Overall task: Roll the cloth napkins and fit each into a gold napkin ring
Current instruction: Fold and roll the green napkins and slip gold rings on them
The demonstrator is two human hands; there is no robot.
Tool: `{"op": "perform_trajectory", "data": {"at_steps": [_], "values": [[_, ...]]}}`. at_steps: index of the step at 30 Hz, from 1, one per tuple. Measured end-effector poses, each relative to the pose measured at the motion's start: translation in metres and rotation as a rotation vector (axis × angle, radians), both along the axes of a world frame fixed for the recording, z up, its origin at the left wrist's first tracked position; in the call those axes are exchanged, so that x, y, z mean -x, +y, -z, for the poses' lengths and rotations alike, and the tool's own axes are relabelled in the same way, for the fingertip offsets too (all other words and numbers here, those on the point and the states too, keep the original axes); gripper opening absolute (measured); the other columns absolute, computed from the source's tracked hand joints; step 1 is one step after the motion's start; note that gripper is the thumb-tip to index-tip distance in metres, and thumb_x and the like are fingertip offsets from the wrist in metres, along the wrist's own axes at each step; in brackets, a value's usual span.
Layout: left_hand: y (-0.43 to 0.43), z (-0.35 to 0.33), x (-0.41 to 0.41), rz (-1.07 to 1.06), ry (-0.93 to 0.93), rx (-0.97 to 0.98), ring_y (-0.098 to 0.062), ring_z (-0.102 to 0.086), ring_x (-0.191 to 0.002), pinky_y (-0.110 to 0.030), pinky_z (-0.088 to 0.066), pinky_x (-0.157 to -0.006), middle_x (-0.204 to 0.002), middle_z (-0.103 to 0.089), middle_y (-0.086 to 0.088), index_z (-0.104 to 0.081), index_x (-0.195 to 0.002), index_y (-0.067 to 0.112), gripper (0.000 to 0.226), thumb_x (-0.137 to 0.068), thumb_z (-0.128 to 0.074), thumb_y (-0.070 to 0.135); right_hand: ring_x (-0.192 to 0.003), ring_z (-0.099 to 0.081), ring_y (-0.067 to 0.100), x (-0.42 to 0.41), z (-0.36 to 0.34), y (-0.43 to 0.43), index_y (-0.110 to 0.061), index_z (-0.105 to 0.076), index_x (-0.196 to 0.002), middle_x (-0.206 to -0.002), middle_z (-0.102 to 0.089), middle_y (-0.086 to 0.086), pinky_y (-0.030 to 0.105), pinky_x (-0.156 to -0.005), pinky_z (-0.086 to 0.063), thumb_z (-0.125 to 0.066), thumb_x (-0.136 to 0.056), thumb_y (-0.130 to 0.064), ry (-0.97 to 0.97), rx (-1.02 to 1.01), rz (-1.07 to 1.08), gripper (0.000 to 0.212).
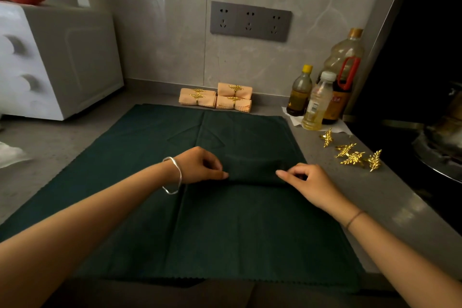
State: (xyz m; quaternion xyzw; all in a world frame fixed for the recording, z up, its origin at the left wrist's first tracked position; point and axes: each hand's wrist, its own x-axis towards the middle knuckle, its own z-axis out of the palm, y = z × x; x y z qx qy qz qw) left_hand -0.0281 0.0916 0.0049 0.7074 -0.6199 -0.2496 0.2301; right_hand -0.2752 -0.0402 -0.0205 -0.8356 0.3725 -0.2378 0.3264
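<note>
Green roll pinched at both ends, and it looks ready to spring open

The green napkin (252, 170) lies bundled between the two hands on a bigger green cloth (225, 232) spread over the surface (375, 195). The left hand (200, 165) pinches its left end and the right hand (307, 182) its right end, with fingers curled and forefingers pointing in at each other. Both forearms reach in low and the wrists sit just above the cloth. My worry is that the roll looks loose, so freeing one hand for a ring could let that end unfurl. It's the same colour underneath too, so it'd be easy to catch the big cloth in the pinch. The loose gold rings (350, 155) sit just right of the right hand near the surface's edge, and a careless reach might knock one off. Peach napkins (216, 99) — already ringed — are well beyond both hands.
</note>
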Motion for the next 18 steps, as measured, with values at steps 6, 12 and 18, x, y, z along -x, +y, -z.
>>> {"op": "perform_trajectory", "data": {"at_steps": [6, 12, 18], "values": [[-0.031, -0.011, 0.017, -0.040, 0.196, 0.026, -0.014, -0.044, -0.120, -0.029, -0.038, -0.097, -0.133, -0.044, 0.006, -0.039, -0.136, 0.028, 0.060, -0.083, -0.061, 0.045, -0.082, -0.058, 0.002, -0.007, -0.016, 0.000, -0.024, -0.068, -0.081, -0.084, -0.065, -0.008, 0.018, -0.073, -0.042, -0.060, -0.087, -0.041, 0.126, -0.162, 0.017, 0.019], [-0.046, 0.010, 0.029, -0.092, 0.231, 0.167, -0.005, -0.059, -0.097, -0.022, -0.044, -0.091, -0.111, -0.066, 0.005, -0.069, -0.107, 0.022, 0.024, -0.088, -0.060, 0.033, -0.078, -0.058, 0.013, -0.013, -0.005, 0.009, -0.011, -0.071, -0.081, -0.082, -0.066, 0.005, 0.033, -0.079, -0.047, -0.061, -0.087, -0.038, 0.032, -0.118, 0.137, 0.029], [-0.054, 0.018, 0.029, -0.130, 0.250, 0.224, -0.002, -0.060, -0.088, -0.012, -0.042, -0.081, -0.103, -0.069, 0.005, -0.072, -0.101, 0.017, 0.019, -0.086, -0.064, 0.024, -0.069, -0.049, 0.008, -0.016, 0.011, 0.004, -0.011, -0.059, -0.085, -0.077, -0.053, -0.006, 0.016, -0.060, -0.035, -0.067, -0.083, -0.031, -0.066, 0.139, 0.207, 0.021]]}}
